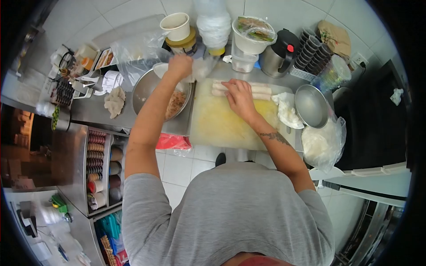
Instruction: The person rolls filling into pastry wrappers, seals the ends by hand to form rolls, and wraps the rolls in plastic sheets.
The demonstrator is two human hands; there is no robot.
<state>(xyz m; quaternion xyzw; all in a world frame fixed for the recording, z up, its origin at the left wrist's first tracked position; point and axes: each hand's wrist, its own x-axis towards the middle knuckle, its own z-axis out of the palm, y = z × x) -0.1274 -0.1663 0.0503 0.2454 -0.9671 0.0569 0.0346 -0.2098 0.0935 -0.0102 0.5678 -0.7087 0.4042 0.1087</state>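
Note:
My left hand [181, 66] is closed above the right rim of a steel mixing bowl [141, 95]. Blurred translucent plastic [204, 68] shows beside the fist, and a white rounded piece [159, 69] on its other side; what the fingers grip is unclear. Inside the bowl lies a pinkish-brown chopped filling [176, 104]. Pale long rolls [262, 90] lie side by side along the far edge of a yellow-stained cutting board [222, 122]. My right hand [241, 96] rests on them with its fingers stretched out, partly covering them.
Right of the board are a crumpled white cloth [287, 111], a round steel pan [311, 106] and a plastic bag of white dough-like material [324, 142]. Behind stand a steel jug [277, 55], white tubs [253, 40] and stacked dark cups [310, 51]. A beige cloth [115, 102] lies left.

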